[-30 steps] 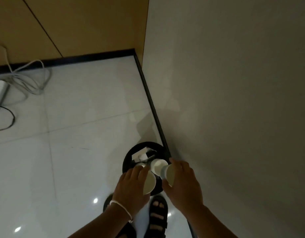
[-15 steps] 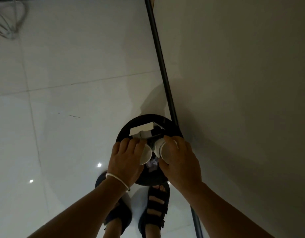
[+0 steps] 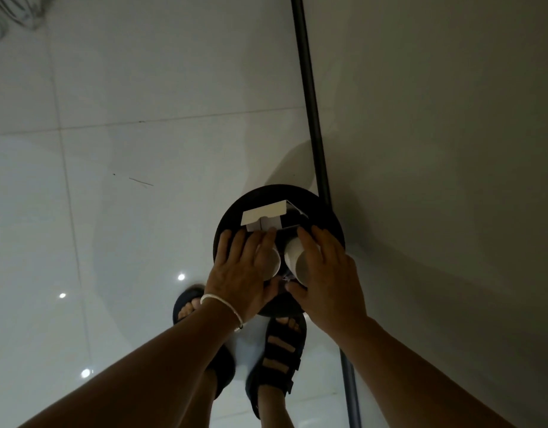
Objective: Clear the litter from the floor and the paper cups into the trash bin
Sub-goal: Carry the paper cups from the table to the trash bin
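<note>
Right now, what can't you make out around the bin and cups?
Head view only.
- Trash bin depths: hidden by the white box and both hands.
- Left cup, right cup: mostly covered by left hand and right hand holding them.
- Cables: blurred, cut by top-left edge.

Near half of the trash bin (image 3: 326, 211) mouth was hidden under left hand (image 3: 238, 273) and right hand (image 3: 328, 273). The paper cups (image 3: 293, 254) they gripped showed only partly. Far up-left of the bin, cables (image 3: 16, 13) were blurred and edge-cropped.
</note>
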Action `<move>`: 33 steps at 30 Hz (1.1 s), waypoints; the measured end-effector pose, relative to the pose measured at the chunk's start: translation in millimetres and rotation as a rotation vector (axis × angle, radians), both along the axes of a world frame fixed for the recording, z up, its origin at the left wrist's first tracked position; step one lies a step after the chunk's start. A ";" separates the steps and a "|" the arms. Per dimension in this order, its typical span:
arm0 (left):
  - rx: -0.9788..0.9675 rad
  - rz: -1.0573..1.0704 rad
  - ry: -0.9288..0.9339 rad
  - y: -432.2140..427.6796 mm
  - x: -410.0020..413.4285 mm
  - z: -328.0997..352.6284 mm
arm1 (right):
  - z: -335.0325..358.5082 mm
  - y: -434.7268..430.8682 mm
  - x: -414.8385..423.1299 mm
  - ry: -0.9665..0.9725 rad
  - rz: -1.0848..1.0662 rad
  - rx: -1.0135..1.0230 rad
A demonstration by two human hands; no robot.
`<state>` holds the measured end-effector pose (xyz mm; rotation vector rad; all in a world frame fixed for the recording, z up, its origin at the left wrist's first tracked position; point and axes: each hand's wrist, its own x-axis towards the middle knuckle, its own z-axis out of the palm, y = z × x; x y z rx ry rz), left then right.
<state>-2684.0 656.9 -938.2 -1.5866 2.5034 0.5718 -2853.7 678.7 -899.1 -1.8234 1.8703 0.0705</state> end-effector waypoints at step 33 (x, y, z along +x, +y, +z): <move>-0.043 1.444 -0.095 347.7 269.9 535.6 | 495.6 138.7 341.2 0.073 1.284 -0.097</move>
